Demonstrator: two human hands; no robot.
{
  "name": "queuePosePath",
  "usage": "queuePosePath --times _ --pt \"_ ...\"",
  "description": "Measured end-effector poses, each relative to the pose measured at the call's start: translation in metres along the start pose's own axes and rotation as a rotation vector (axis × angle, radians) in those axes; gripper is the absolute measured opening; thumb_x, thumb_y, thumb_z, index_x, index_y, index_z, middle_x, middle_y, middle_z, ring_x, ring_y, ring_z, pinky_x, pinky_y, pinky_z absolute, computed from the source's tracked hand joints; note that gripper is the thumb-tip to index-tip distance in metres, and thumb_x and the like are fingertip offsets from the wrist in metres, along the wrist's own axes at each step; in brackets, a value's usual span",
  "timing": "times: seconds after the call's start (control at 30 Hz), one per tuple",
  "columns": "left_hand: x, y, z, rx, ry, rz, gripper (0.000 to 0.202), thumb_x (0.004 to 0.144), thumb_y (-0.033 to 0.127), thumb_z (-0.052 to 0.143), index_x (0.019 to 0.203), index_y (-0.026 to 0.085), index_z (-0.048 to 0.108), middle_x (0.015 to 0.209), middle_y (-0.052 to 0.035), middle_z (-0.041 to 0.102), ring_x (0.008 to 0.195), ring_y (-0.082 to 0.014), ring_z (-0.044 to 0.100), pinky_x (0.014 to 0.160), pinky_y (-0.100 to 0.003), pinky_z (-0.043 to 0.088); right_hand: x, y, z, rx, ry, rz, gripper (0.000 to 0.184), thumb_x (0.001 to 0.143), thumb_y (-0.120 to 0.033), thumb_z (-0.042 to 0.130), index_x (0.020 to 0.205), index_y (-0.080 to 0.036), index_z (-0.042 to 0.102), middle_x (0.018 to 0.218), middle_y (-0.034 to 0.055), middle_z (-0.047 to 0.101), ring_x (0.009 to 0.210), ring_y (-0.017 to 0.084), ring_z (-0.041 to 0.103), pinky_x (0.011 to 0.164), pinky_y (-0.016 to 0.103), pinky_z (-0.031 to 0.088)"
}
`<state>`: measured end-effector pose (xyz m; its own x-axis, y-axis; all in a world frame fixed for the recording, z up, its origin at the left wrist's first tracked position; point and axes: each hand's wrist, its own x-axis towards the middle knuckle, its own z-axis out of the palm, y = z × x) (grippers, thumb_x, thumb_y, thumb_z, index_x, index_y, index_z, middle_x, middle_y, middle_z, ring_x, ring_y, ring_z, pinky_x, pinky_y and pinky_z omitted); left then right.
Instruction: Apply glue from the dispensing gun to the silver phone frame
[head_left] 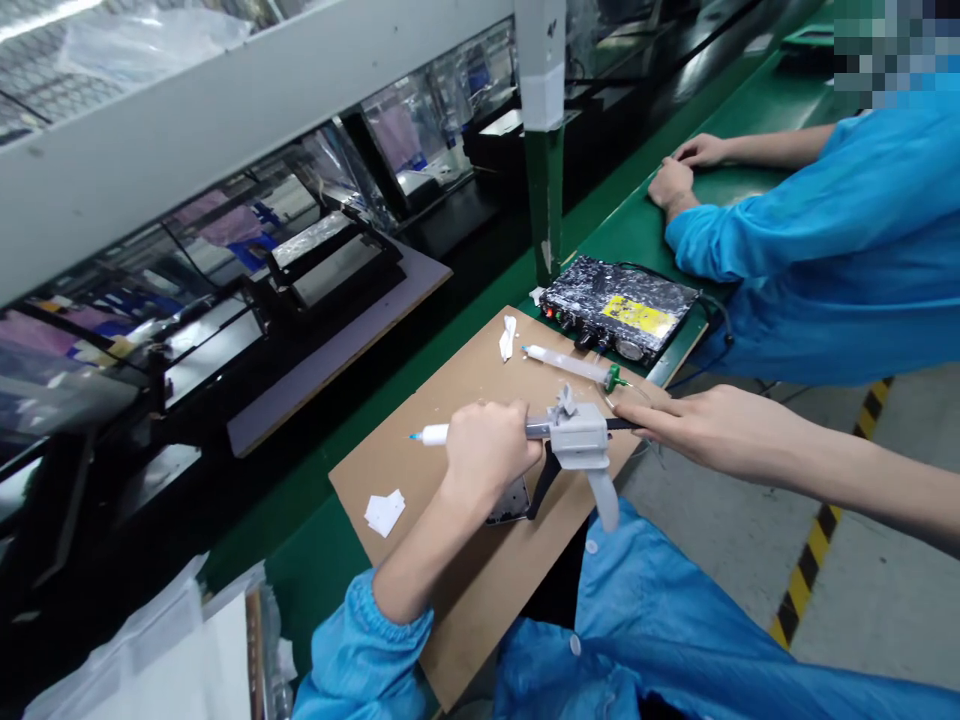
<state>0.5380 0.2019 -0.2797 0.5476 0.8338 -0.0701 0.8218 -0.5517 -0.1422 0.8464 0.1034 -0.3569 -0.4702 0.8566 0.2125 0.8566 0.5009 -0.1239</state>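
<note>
Just past the gun [579, 440] lie a syringe [566, 364] and box [619, 305].

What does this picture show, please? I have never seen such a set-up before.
A camera worn on a person's head looks forward and down, so there is no robot, only two bare hands. The left hand grips the cartridge of a grey dispensing gun; the right hand is at the black rod behind it. On the brown board lie another syringe and white scraps. Nearby are a black box and another person's hands.
</note>
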Motion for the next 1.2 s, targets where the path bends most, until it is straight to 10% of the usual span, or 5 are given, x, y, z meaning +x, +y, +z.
queuePosePath --times 0.63,0.8,0.93,1.03,1.2 --pt "-0.003 -0.005 0.006 0.020 0.069 0.005 0.013 0.087 0.022 0.068 0.085 0.024 0.081 0.075 -0.0091 0.081 0.070 -0.0292 0.079 0.061 -0.034 0.027 0.020 0.000 -0.011 -0.082 0.019 -0.115 0.042 0.110 -0.008 0.053 0.142 -0.026 0.074 0.126 0.0087 0.090 0.063 0.018 0.076 0.050 0.034 0.034" --pt "-0.003 -0.013 0.003 -0.031 0.163 0.009 0.023 0.102 0.029 0.064 0.080 0.025 0.072 0.071 -0.0070 0.078 0.065 -0.0264 0.074 0.061 -0.035 0.023 0.014 -0.014 -0.030 -0.060 0.299 -0.078 0.032 0.119 -0.032 0.064 0.149 -0.028 0.074 0.120 0.0121 0.087 0.095 0.032 0.083 0.076 0.042 0.059" --pt "-0.001 -0.021 0.004 -0.165 0.275 -0.037 0.032 0.105 0.033 0.062 0.074 0.026 0.061 0.066 -0.0035 0.075 0.060 -0.0226 0.068 0.061 -0.032 0.022 -0.012 -0.050 -0.030 0.250 0.669 -0.035 0.047 0.107 -0.017 0.077 0.150 -0.035 0.074 0.112 0.0086 0.082 0.095 0.031 0.079 0.084 0.047 0.065" --pt "0.002 -0.021 0.005 -0.219 0.321 -0.024 0.037 0.104 0.033 0.064 0.069 0.025 0.055 0.063 -0.0019 0.071 0.062 -0.0213 0.069 0.061 -0.031 0.026 -0.016 -0.068 -0.002 0.595 0.579 0.260 0.032 0.112 -0.041 0.074 0.144 -0.034 0.075 0.122 0.0115 0.083 0.107 0.035 0.084 0.091 0.049 0.073" --pt "0.006 -0.009 0.000 -0.310 0.400 0.211 0.035 0.109 0.032 0.064 0.075 0.025 0.061 0.062 0.0013 0.069 0.060 -0.0182 0.064 0.072 -0.031 0.041 0.021 -0.071 0.027 1.052 0.024 0.386 0.086 0.084 -0.082 0.094 0.147 -0.025 0.081 0.126 0.0129 0.088 0.119 0.043 0.084 0.106 0.060 0.074"
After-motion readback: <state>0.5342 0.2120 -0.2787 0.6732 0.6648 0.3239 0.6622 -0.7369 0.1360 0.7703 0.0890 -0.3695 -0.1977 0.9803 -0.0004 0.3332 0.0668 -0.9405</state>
